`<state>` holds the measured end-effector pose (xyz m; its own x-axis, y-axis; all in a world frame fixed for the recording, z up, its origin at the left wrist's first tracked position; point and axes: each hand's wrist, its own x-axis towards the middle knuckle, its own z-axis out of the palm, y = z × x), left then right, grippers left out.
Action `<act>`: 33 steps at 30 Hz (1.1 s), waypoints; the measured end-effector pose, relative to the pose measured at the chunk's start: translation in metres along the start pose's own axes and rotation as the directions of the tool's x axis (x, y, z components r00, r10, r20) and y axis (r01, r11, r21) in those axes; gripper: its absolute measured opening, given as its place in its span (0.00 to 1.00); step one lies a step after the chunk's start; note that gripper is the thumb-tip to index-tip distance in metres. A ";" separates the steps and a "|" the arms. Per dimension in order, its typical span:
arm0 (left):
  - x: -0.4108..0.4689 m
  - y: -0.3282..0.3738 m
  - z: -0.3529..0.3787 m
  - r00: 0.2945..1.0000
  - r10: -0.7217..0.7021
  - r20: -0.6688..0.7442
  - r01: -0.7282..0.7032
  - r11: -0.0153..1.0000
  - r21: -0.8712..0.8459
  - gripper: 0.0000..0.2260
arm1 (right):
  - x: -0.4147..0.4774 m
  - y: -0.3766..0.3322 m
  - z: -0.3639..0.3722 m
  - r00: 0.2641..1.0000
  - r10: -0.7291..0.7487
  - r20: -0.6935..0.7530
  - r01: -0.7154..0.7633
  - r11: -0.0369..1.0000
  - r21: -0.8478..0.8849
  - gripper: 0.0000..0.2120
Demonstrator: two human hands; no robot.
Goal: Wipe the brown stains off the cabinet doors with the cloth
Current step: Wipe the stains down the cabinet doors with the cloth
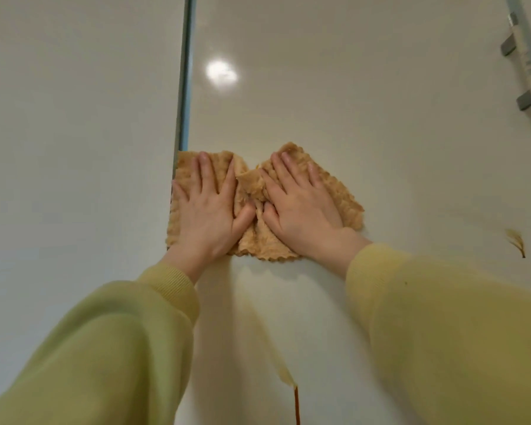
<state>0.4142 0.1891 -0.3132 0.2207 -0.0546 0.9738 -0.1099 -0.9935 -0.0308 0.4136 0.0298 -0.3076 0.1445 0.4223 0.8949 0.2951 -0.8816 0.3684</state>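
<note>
A tan, textured cloth lies spread flat against a glossy cream cabinet door, at the door's left edge. My left hand presses flat on the cloth's left half, fingers apart. On the right half, my right hand presses the same way. The cloth bunches up between the two thumbs. A brown smear marks the door at the far right. Below the cloth a pale brown streak runs down and ends in a dark brown drip.
A second cream door stands to the left, across a narrow dark gap. A metal bar handle is mounted at the right door's upper right. A lamp reflection shines above the cloth.
</note>
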 end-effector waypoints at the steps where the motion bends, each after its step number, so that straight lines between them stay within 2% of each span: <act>1: 0.000 0.003 0.000 1.000 0.009 -0.009 -0.009 1.000 0.002 0.38 | 0.000 0.000 0.000 1.000 0.000 0.005 0.000 1.000 -0.002 0.27; 7: 0.004 0.046 0.000 1.000 0.024 0.001 -0.024 0.999 0.023 0.39 | -0.010 0.021 -0.008 0.998 0.053 0.019 -0.053 0.999 -0.009 0.27; 12: 0.006 0.126 0.008 0.999 0.053 0.012 -0.052 0.998 -0.045 0.33 | -0.049 0.085 -0.017 0.986 0.138 -0.094 -0.136 0.990 0.029 0.36; 17: 0.007 0.204 0.019 0.995 0.094 -0.018 -0.095 0.984 -0.150 0.30 | -0.088 0.147 -0.035 0.963 0.258 -0.076 -0.261 0.965 -0.027 0.37; 24: 0.009 0.260 0.027 0.992 0.123 -0.041 -0.127 0.983 -0.130 0.29 | -0.116 0.191 -0.043 0.935 0.337 -0.107 -0.338 0.941 0.013 0.39; 29: -0.010 0.269 0.033 0.981 0.191 -0.046 -0.194 0.976 -0.096 0.30 | -0.143 0.190 -0.034 0.925 0.346 -0.155 -0.346 0.938 0.026 0.34; 33: -0.072 0.271 0.049 0.959 0.273 -0.077 -0.281 0.952 -0.118 0.30 | -0.207 0.165 -0.009 0.893 0.380 -0.243 -0.377 0.924 0.058 0.27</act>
<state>0.4160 -0.0816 -0.4027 0.1074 -0.3160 0.9427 -0.2812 -0.9191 -0.2761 0.4241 -0.2047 -0.4303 0.0120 -0.0087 0.9999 0.2730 -0.9619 -0.0117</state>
